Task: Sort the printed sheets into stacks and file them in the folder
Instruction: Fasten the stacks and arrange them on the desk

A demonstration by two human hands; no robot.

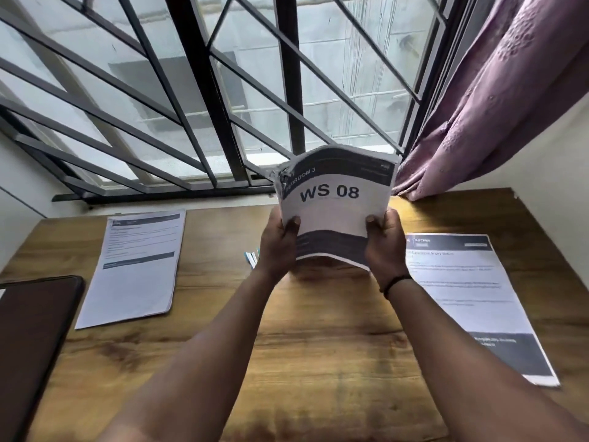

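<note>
Two stacks are laid on the surface, left stack and right stack. Unsorted bundle is gripped above it by left hand and right hand. Sorting underway; top sheet likely needs placing next.

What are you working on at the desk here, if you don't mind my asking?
A person is sorting printed sheets. Both hands, left hand and right hand, hold a thick bundle of sheets upright above the wooden desk. Its front page reads WS 08. One stack lies at left, another stack at right.
</note>
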